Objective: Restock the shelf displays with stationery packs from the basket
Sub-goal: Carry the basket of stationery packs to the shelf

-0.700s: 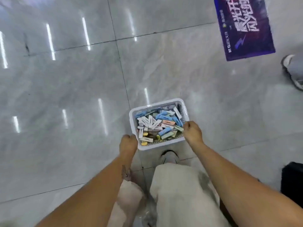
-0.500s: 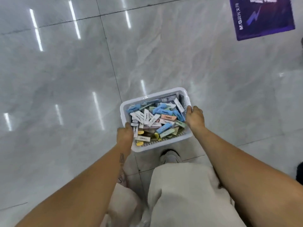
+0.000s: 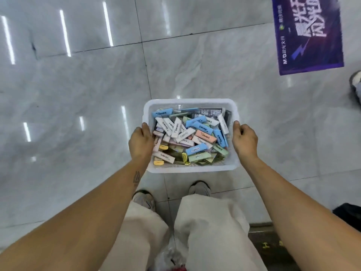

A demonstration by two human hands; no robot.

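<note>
Restocking looks barely begun: the left hand [image 3: 141, 144] and right hand [image 3: 244, 141] each grip a side rim of the basket [image 3: 192, 168], held above the floor [image 3: 78, 94] and heaped with packs [image 3: 190, 136], no shelf in view.

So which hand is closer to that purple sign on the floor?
The right hand. It grips the basket's right rim, the side toward the purple sign at upper right. The left hand grips the opposite rim, farther from the sign.
</note>
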